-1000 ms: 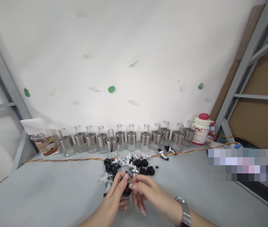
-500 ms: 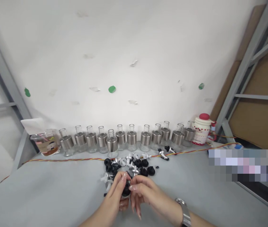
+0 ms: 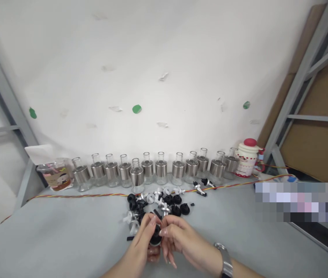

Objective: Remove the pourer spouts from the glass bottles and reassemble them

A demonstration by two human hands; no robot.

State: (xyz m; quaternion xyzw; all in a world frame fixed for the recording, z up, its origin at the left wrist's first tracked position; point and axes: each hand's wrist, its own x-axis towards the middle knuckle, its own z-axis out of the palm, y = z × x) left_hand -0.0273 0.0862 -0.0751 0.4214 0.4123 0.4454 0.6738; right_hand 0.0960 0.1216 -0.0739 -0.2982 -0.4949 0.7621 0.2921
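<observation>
Near the front of the table my left hand (image 3: 144,240) is closed around a black round cap (image 3: 156,236) with a pale metallic rim at its lower edge. From the other side my right hand (image 3: 178,234) pinches the cap, thumb and forefinger at its upper right edge, the other fingers curled below. Whatever small part may lie between those fingertips is hidden. Just beyond the hands lies a loose pile: black caps (image 3: 176,211), silver-and-white pourer spouts (image 3: 165,209) and translucent white plastic pieces (image 3: 133,227). A small black strip (image 3: 130,238) rests beside my left hand.
Several glass bottles (image 3: 137,176) with steel collars stand in a row along the wall. Pourer spouts (image 3: 199,189) lie before them, near a twisted red-yellow wire (image 3: 94,195). A plastic cup (image 3: 56,179) is at left, a decorated jar (image 3: 246,162) at right. Metal frames flank the table.
Both hands have shifted very slightly, and the black cap has tipped a little to the right between them. The pile and the bottles stay where they were.
</observation>
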